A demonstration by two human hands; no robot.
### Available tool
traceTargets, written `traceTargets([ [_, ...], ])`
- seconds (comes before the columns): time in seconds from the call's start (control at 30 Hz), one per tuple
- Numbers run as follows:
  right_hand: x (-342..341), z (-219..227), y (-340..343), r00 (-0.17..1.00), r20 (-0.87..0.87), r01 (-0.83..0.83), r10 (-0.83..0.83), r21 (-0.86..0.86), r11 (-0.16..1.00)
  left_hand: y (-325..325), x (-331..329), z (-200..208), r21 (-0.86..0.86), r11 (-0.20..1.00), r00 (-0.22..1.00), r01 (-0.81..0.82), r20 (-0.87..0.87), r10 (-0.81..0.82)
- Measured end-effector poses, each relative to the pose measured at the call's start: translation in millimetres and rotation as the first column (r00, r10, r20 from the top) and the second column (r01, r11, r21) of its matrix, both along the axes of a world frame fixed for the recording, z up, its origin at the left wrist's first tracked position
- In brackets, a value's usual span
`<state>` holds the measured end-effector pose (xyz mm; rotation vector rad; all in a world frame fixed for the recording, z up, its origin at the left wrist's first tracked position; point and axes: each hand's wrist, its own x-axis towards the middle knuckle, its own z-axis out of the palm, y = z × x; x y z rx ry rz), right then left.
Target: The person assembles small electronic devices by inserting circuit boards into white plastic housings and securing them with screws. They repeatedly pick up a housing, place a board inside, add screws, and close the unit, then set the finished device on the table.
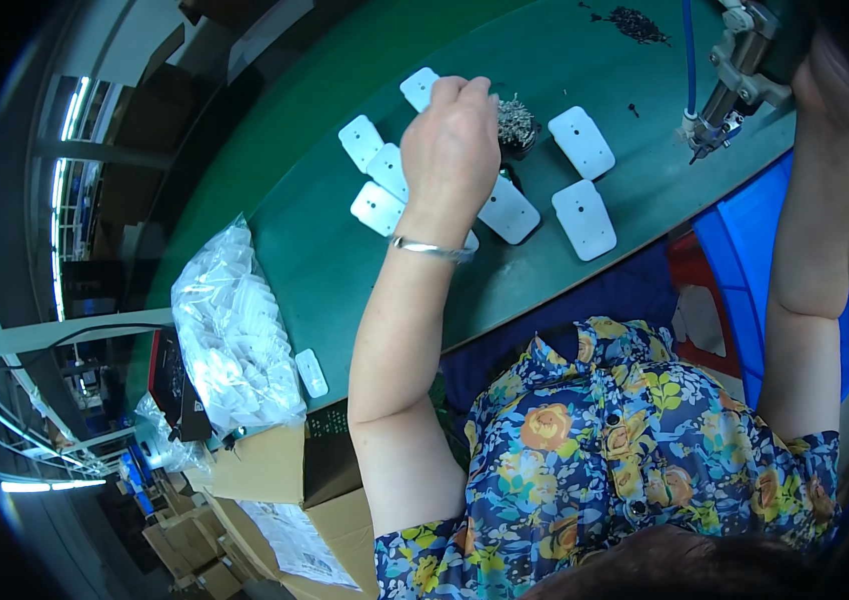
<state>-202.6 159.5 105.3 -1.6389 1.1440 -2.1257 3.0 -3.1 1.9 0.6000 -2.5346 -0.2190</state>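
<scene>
My left hand (453,140) is over the green table with its fingers curled down and closed; whatever they hold is hidden under them. Just beyond its fingertips lies a white rounded plate (419,88). To its right is a heap of small silvery screw-like parts (516,122). More white plates with small holes lie around this hand, among them one plate (511,212) partly under the wrist. At the upper right, my right hand (833,88) is against the dark body of a metal-tipped tool (730,105) with a blue hose. Its fingers are lost in the dark rim.
Two white plates (583,143) lie right of the heap. Small dark parts (635,25) are scattered at the far edge. A clear bag of white pieces (235,330) rests at the table's left end, above an open cardboard box (260,465). A blue bin (740,270) stands at the right.
</scene>
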Motion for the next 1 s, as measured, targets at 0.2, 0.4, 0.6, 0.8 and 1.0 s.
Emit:
traceTargets([
  [0.2,3,-9,-9,0.987,0.073,0.123,-0.142,0.213,0.969,20,-17,65,0.120,0.917,0.775,0.379,-0.582,-0.244],
  [0.4,24,-10,-25,0.965,0.065,0.254,-0.253,-0.001,0.967,59,-58,143,0.251,0.818,0.702,0.517,-0.672,-0.237],
  [0.6,43,-6,-33,0.924,-0.030,0.380,-0.381,-0.037,0.924,58,-64,181,0.366,0.634,0.652,0.682,-0.696,-0.301],
  [0.8,44,-6,-29,0.908,-0.076,0.419,-0.412,0.168,0.892,64,-70,171,0.179,0.611,0.492,0.771,-0.778,-0.392],
  [1.0,52,-10,-35,0.937,0.009,0.349,-0.350,0.041,0.936,64,-58,148,0.101,0.602,0.419,0.792,-0.807,-0.417],
])
